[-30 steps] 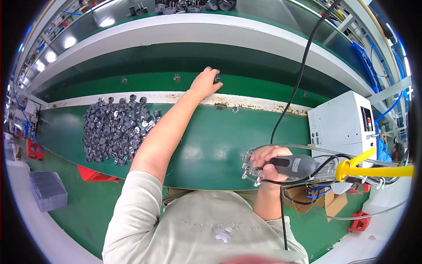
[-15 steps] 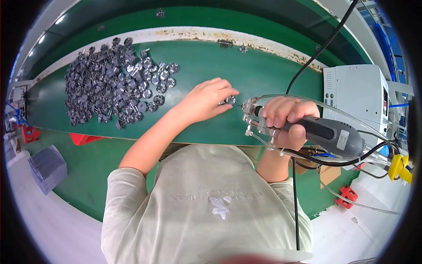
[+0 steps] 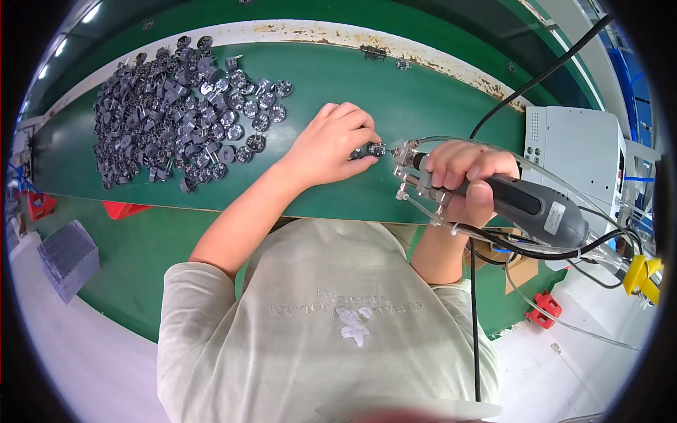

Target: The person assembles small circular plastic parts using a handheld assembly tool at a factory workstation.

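Between the thumb and fingers of my left hand [image 3: 331, 146] is a small round dark part [image 3: 376, 149] with a shiny face, which is turned to the right. My right hand [image 3: 469, 176] is wrapped round a grey and black handheld power tool [image 3: 539, 208] with metal fittings and clear tubes at its front. The tool's thin tip points left and lies right by the face of the small part; whether they touch I cannot tell. Both hands are over the green bench top [image 3: 310, 77].
A large heap of similar round dark parts [image 3: 162, 120] covers the bench's left side. At the right stands a white machine box [image 3: 571, 148]. A black cable [image 3: 550, 67] and clear tubes run about the tool. Red plastic pieces [image 3: 544, 310] are below the bench.
The view has shifted slightly. Both hands keep their grips, and the small part's face appears turned a little more toward the tool tip.
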The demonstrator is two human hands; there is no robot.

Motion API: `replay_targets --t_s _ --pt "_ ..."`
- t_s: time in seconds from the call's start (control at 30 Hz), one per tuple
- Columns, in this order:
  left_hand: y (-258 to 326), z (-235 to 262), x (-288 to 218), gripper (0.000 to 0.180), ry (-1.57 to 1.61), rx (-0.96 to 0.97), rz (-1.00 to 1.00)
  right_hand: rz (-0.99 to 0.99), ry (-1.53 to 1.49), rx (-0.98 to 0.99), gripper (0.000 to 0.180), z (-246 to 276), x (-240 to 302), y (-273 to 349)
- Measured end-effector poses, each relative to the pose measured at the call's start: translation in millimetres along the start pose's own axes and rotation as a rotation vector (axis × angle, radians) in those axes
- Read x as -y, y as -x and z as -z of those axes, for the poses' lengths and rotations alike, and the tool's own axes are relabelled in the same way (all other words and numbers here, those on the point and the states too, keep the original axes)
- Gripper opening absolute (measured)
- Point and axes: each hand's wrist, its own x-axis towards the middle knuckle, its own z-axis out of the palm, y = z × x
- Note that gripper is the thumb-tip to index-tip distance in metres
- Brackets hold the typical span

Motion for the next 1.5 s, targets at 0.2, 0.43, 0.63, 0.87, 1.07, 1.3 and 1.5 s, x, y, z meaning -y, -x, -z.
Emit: replay_targets --t_s 0.2,0.43,0.63,0.87,1.07,1.3,1.5 --pt "0 0 1 0.026 0.003 0.000 0.002 0.025 -0.011 0.039 0.030 1 -6 -3" --pt "0 -1 0 0.026 0.010 0.006 -0.011 0.025 0.048 0.078 0.024 -4 -10 -5" --pt "3 -2 1 0.027 0.033 0.031 0.008 -0.062 0.233 0.162 0.019 -6 -18 -7" --pt "4 -3 -2 0.029 0.014 -0.021 0.000 0.115 0.155 0.116 0.043 -18 14 -10" --pt "2 1 2 0.029 0.023 -0.006 -0.010 0.010 0.079 0.196 0.037 -10 7 -6" --pt "3 -1 4 0.027 0.030 -0.010 -0.008 -0.018 0.053 0.181 0.036 -4 -2 -3" --pt "2 -2 4 0.024 0.031 -0.014 -0.009 -0.022 0.074 0.191 0.039 -6 -2 -2"
